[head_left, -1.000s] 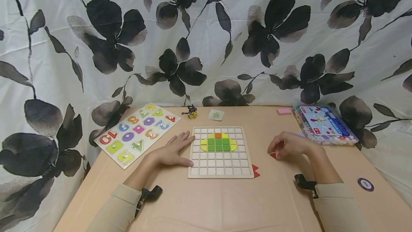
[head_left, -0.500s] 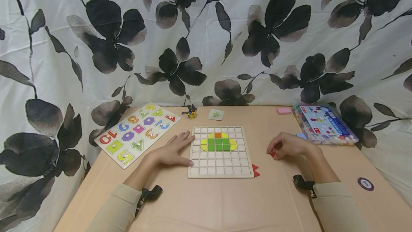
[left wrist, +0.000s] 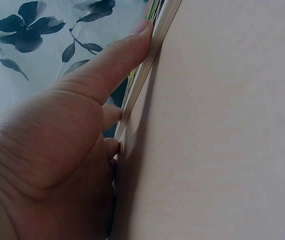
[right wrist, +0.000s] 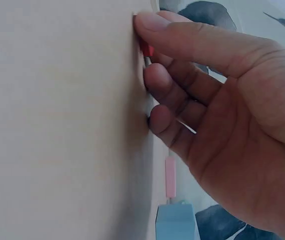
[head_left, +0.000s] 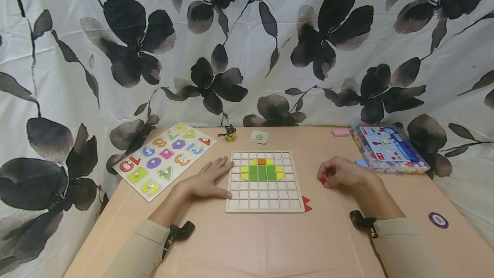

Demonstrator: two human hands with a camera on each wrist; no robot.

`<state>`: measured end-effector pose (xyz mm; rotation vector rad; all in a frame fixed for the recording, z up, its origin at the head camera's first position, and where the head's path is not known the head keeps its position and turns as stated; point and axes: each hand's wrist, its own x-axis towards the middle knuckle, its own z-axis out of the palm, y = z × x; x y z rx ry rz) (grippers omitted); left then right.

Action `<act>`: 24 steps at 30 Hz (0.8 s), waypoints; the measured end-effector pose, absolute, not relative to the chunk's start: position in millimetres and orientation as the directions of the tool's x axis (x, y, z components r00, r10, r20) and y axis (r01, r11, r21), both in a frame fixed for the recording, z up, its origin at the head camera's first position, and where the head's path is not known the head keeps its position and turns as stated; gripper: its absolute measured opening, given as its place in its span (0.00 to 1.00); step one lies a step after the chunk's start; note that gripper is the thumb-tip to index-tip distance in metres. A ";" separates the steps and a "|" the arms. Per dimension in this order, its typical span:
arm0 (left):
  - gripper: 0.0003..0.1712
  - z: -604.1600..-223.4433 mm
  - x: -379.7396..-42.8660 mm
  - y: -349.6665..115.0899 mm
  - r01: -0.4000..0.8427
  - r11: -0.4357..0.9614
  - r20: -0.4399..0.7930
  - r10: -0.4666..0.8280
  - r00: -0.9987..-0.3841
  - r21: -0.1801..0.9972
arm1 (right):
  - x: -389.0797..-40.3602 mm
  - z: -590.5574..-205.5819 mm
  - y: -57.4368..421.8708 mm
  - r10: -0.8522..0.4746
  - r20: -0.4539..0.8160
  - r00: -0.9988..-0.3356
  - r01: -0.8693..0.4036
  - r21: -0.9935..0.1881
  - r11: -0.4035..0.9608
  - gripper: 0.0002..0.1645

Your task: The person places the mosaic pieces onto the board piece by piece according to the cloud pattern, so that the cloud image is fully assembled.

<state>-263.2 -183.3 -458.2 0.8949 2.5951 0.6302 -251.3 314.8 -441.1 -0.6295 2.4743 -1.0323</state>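
Observation:
A wooden grid board (head_left: pixel 266 205) lies in the middle of the table in the head view. Set in its upper cells are green tiles (head_left: pixel 262 174), an orange tile (head_left: pixel 261 161) and yellow rounded pieces (head_left: pixel 245 175). With fingers spread, my left hand (head_left: pixel 206 181) rests against the board's left edge; the left wrist view has the thumb (left wrist: pixel 127 47) along that edge. To the right of the board, my right hand (head_left: pixel 343 173) pinches a small red piece (right wrist: pixel 146 49) between thumb and fingers, low over the table. Red triangular pieces (head_left: pixel 307 204) poke out from the board's right edge.
A number-and-shape puzzle board (head_left: pixel 154 164) lies to the left. At the back are a small yellow-and-black toy (head_left: pixel 229 133), a square card (head_left: pixel 259 137) and a pink block (head_left: pixel 340 133). A box of beads (head_left: pixel 390 147), a blue block (head_left: pixel 361 163) and a round disc (head_left: pixel 438 221) are rightward.
My right hand has shifted slightly left with the red piece, which tilts differently between the fingers. The left hand and the grid board stay where they were.

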 end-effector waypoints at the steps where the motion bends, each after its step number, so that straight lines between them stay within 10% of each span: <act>1: 0.63 -458.3 -263.3 -183.3 0.499 0.706 -0.157 0.642 -0.751 0.502 | -251.6 -441.4 312.7 -0.532 -0.167 -0.830 -0.257 -0.731 0.632 0.10; 24: 0.63 -458.5 -263.3 -182.6 0.499 0.707 -0.155 0.641 -0.752 0.502 | -247.6 -427.1 272.2 -0.486 -0.064 -0.872 -0.305 -0.705 0.640 0.08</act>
